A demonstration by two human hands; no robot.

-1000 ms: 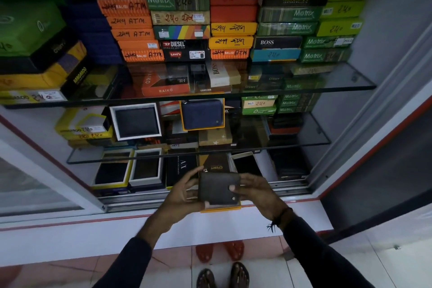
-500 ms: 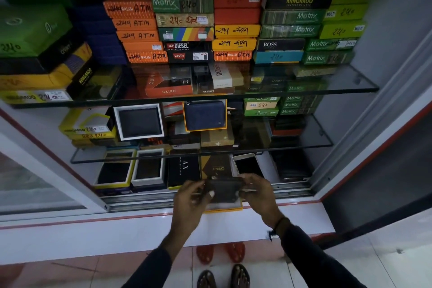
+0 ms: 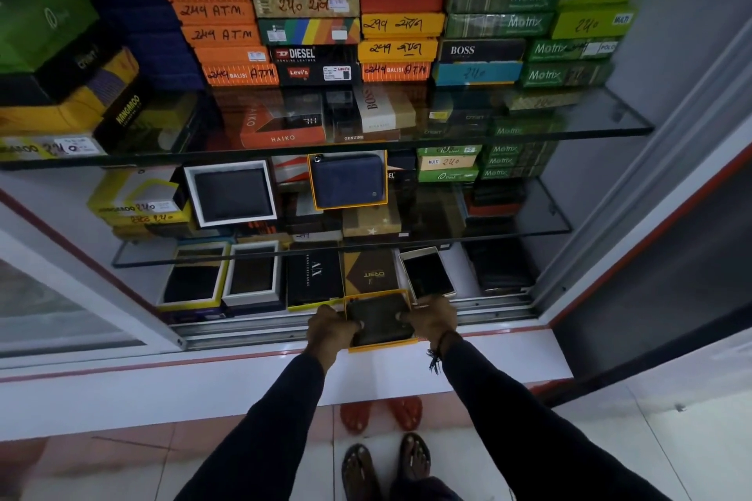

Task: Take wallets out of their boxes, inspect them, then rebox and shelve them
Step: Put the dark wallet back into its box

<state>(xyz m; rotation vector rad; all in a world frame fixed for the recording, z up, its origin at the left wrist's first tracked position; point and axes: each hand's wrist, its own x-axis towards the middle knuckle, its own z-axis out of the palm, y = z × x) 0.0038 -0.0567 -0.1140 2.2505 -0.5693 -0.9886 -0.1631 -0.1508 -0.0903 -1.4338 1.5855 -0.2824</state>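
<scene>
A dark wallet (image 3: pixel 380 317) lies inside an open yellow-rimmed box (image 3: pixel 382 347) on the cabinet's sliding-door track, at the front of the bottom shelf. My left hand (image 3: pixel 331 327) grips the wallet's left edge, thumb on top. At its right edge my right hand (image 3: pixel 433 317) holds it the same way. Both hands press the wallet flat in the box. Just behind it stands a brown box lid (image 3: pixel 371 272) with gold lettering.
Glass shelves (image 3: pixel 590 126) above carry stacks of coloured wallet boxes. A boxed blue wallet (image 3: pixel 348 180) and a white-framed one (image 3: pixel 232 193) stand on the middle shelf. A phone (image 3: pixel 428 273) and open boxes (image 3: pixel 252 275) sit on the bottom shelf. The white ledge (image 3: pixel 162 386) lies below.
The wallet was held upright above the ledge by both hands. It has been tipped flat and lowered into the yellow box; both hands moved forward and down with it.
</scene>
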